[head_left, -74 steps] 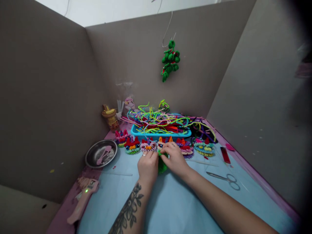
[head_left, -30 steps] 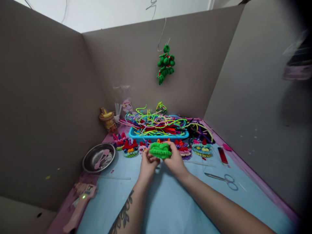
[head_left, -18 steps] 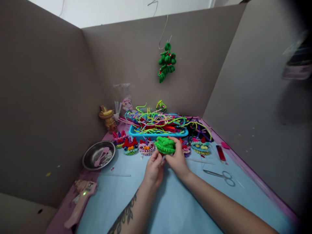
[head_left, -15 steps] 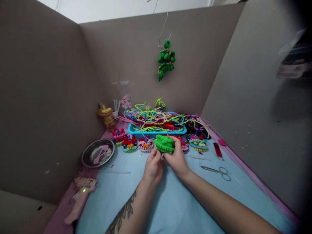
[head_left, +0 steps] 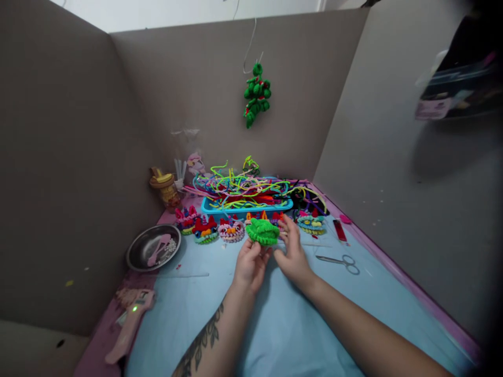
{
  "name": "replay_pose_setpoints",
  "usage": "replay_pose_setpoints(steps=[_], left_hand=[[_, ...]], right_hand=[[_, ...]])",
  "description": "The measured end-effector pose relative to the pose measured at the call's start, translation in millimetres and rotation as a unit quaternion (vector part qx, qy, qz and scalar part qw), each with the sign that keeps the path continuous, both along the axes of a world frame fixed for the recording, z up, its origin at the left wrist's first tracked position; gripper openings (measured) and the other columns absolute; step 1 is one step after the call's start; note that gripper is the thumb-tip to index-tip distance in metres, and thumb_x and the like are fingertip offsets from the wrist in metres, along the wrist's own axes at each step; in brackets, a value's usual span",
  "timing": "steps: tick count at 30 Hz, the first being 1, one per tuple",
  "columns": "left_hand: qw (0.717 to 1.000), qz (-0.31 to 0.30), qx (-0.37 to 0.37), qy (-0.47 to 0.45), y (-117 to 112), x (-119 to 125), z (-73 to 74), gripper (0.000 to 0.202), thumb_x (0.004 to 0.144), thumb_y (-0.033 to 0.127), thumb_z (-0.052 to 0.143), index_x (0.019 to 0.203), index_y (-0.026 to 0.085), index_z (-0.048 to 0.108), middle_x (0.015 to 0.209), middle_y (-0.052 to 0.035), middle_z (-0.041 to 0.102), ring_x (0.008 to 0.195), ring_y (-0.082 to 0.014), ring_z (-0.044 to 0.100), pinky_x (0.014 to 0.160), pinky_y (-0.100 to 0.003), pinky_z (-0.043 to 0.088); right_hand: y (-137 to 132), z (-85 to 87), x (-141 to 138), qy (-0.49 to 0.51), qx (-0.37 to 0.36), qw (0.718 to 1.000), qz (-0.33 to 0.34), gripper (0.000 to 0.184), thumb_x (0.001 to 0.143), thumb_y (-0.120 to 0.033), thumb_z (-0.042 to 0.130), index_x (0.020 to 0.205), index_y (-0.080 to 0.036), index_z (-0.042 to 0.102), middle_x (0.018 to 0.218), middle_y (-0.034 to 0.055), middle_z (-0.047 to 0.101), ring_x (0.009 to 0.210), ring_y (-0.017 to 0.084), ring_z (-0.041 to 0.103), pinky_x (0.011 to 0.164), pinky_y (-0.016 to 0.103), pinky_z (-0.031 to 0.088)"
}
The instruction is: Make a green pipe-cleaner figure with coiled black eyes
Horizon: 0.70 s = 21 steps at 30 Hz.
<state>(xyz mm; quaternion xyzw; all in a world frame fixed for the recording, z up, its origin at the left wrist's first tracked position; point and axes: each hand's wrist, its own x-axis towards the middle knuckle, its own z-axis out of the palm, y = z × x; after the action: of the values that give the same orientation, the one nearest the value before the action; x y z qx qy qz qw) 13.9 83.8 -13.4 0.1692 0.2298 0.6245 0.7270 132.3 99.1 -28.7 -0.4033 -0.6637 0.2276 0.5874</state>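
A bright green, fuzzy rounded piece of coiled pipe cleaner (head_left: 262, 232) is held up above the blue table cover. The fingers and thumb of my left hand (head_left: 250, 262) grip it from below. Just to its right is my right hand (head_left: 294, 256), its fingers apart and curved, with nothing seen in them. Behind them stands a row of small pipe-cleaner figures, among them a red-topped one (head_left: 206, 230), a pink one (head_left: 231, 230) and a blue-yellow one (head_left: 312, 223). My right fingers partly cover others.
A blue tray (head_left: 247, 213) heaped with pipe cleaners stands behind. On the left are a metal bowl (head_left: 135, 250) with pink scoop and white bits, and a pink glue gun (head_left: 131, 327). Scissors (head_left: 340, 262) lie right. A green ornament (head_left: 257, 95) hangs from a wire.
My right hand has let go of the green piece and drawn off to its right, its fingers opening. The left hand still holds it. The whole view has shifted slightly.
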Motion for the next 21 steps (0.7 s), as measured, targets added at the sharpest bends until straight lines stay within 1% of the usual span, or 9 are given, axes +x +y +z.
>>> replay_pose_setpoints(steps=[1,3,4,6,8,14,17,21], left_hand=[[1.000,0.015,-0.004,-0.002,0.1,1.0,-1.2,0.027,0.069,0.014,0.072,0.095,0.019,0.065,0.096,-0.0036,0.068,0.088,-0.0155,0.062,0.081,-0.029,0.046],[0.999,0.043,-0.014,-0.006,0.5,3.3,-3.9,0.028,0.066,0.012,0.074,0.092,0.019,0.065,0.094,-0.0029,0.068,0.088,-0.0148,0.062,0.083,-0.029,0.045],[0.998,0.052,-0.019,-0.006,0.7,4.5,-5.3,0.028,0.065,0.011,0.075,0.090,0.019,0.065,0.094,-0.0026,0.068,0.087,-0.0144,0.062,0.082,-0.028,0.045],[0.998,0.058,-0.027,-0.002,0.9,6.9,-8.2,0.028,0.063,0.010,0.076,0.087,0.019,0.065,0.092,-0.0020,0.067,0.084,-0.0130,0.061,0.080,-0.026,0.045],[0.998,0.054,-0.026,0.002,0.7,9.4,-10.1,0.029,0.061,0.010,0.077,0.086,0.019,0.064,0.090,-0.0012,0.067,0.082,-0.0120,0.061,0.079,-0.025,0.045],[0.999,0.040,-0.024,0.006,-4.4,17.8,-8.7,0.032,0.060,0.010,0.076,0.089,0.020,0.065,0.092,-0.0012,0.067,0.084,-0.0118,0.061,0.083,-0.025,0.044],[0.999,0.043,-0.021,0.005,-6.5,20.1,-6.6,0.035,0.059,0.009,0.075,0.091,0.020,0.065,0.094,-0.0018,0.068,0.084,-0.0123,0.061,0.083,-0.026,0.044],[0.999,0.041,-0.023,0.009,-6.7,19.6,-4.6,0.032,0.058,0.009,0.074,0.088,0.018,0.067,0.091,-0.0031,0.069,0.085,-0.0139,0.062,0.085,-0.027,0.044]], right_hand=[[-0.8,4.3,2.1,-0.023,0.032,0.999,-0.020,0.072,0.072,-0.005,0.049,0.138,-0.027,0.029,0.142,0.0109,0.030,0.131,0.026,0.034,0.102,0.049,0.039],[-2.1,12.8,6.1,-0.082,0.092,0.991,-0.045,0.048,0.077,-0.010,0.054,0.122,-0.025,0.048,0.124,0.0101,0.048,0.119,0.026,0.045,0.098,0.049,0.040],[-2.5,16.2,7.7,-0.112,0.113,0.986,-0.051,0.036,0.078,-0.012,0.056,0.112,-0.024,0.054,0.112,0.0089,0.054,0.111,0.026,0.050,0.095,0.049,0.042],[-3.1,20.3,9.1,-0.154,0.134,0.977,-0.055,0.021,0.080,-0.014,0.058,0.099,-0.023,0.058,0.097,0.0069,0.058,0.097,0.024,0.054,0.088,0.046,0.044],[-3.4,21.6,8.9,-0.171,0.139,0.974,-0.060,0.017,0.082,-0.014,0.058,0.097,-0.022,0.059,0.093,0.0070,0.058,0.093,0.023,0.054,0.083,0.043,0.046],[-3.1,21.6,8.6,-0.191,0.132,0.970,-0.072,0.011,0.083,-0.015,0.057,0.092,-0.021,0.062,0.088,0.0066,0.060,0.090,0.023,0.054,0.082,0.041,0.046],[-2.8,20.8,9.3,-0.197,0.130,0.970,-0.065,0.011,0.083,-0.015,0.057,0.089,-0.022,0.063,0.086,0.0062,0.061,0.089,0.023,0.054,0.081,0.041,0.046],[-2.2,19.3,9.0,-0.201,0.124,0.970,-0.053,0.013,0.083,-0.013,0.056,0.090,-0.021,0.063,0.087,0.0062,0.061,0.089,0.022,0.054,0.082,0.041,0.046]])
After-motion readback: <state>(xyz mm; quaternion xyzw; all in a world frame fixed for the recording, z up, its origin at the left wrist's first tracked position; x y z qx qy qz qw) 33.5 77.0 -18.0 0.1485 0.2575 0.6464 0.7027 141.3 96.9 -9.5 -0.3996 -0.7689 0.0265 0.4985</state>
